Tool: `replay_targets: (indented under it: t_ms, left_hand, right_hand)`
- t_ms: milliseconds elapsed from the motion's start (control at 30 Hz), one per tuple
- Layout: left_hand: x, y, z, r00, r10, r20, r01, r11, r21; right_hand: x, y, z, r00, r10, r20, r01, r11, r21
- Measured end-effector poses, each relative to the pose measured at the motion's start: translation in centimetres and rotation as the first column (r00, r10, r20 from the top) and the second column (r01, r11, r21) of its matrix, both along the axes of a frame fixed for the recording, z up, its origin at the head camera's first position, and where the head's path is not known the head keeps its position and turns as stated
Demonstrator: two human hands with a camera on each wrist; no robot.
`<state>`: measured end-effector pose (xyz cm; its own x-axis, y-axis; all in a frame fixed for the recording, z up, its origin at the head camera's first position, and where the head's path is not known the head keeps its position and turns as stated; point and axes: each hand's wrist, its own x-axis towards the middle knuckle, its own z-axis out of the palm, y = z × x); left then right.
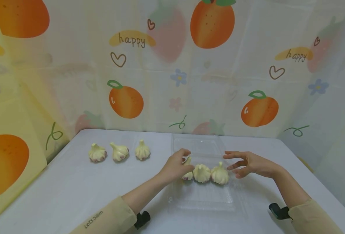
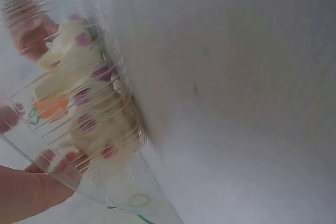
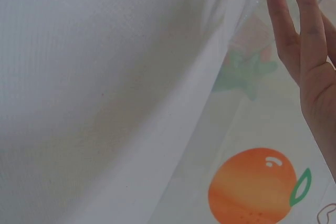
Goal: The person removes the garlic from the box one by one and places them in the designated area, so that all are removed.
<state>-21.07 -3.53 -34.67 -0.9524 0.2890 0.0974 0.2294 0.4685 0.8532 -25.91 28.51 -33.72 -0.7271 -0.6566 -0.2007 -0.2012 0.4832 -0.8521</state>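
Note:
Three pale garlic bulbs with purple marks sit side by side in a clear plastic box. My left hand (image 1: 173,165) is at the leftmost bulb (image 1: 187,176), thumb on the near side and fingers beyond its stem, partly hiding it. The middle bulb (image 1: 201,174) and the right bulb (image 1: 220,175) are in full sight. Just right of the row, my right hand (image 1: 248,165) hovers with loosely bent fingers and holds nothing. Through the ridged box wall (image 2: 134,187), the left wrist view shows the bulbs (image 2: 105,124) and the left thumb (image 2: 37,192).
Three more garlic bulbs stand apart on the white table (image 1: 73,188) at the back left: one left (image 1: 97,153), one middle (image 1: 119,152) and one right (image 1: 142,150). The box's clear lid (image 1: 197,143) lies folded back toward the fruit-printed curtain (image 1: 160,97).

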Motion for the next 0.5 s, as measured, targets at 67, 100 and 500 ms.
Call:
replay_targets:
  t_ms: [67,100,500]
  left_hand:
    - [0.04,0.17,-0.13,1.0,0.004,-0.004,-0.004,1.0,-0.001]
    - [0.06,0.25,-0.21,1.0,0.007,-0.007,-0.007,1.0,-0.003]
    - [0.45,0.88,-0.49,0.996,0.033,-0.087,-0.044,0.991,-0.126]
  right_hand:
    - [0.01,0.02,0.01,1.0,-0.001,0.0,0.001,1.0,-0.001]
    - [0.0,0.03,0.0,1.0,0.001,0.003,-0.001,1.0,-0.004]
    - [0.01,0.1,-0.04,1.0,0.008,0.003,-0.008,1.0,-0.004]
